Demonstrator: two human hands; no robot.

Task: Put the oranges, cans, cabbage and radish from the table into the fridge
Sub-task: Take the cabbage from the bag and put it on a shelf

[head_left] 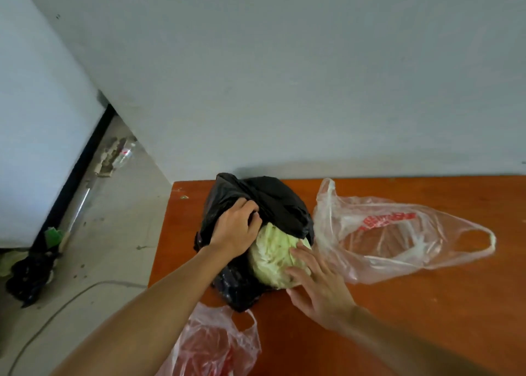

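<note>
A pale green cabbage (271, 254) lies half out of a crumpled black plastic bag (273, 202) on the orange table (398, 304). My left hand (236, 230) grips the black bag's edge, just left of and above the cabbage. My right hand (316, 284) rests with spread fingers against the cabbage's right front side. Oranges, cans and radish are not visible; they may be hidden inside bags.
A clear plastic bag with red print (398, 239) lies to the right, looking flat. Another clear bag with red contents (216, 344) sits at the table's front left. A white fridge side (37, 119) stands at left; litter and a cable lie on the floor.
</note>
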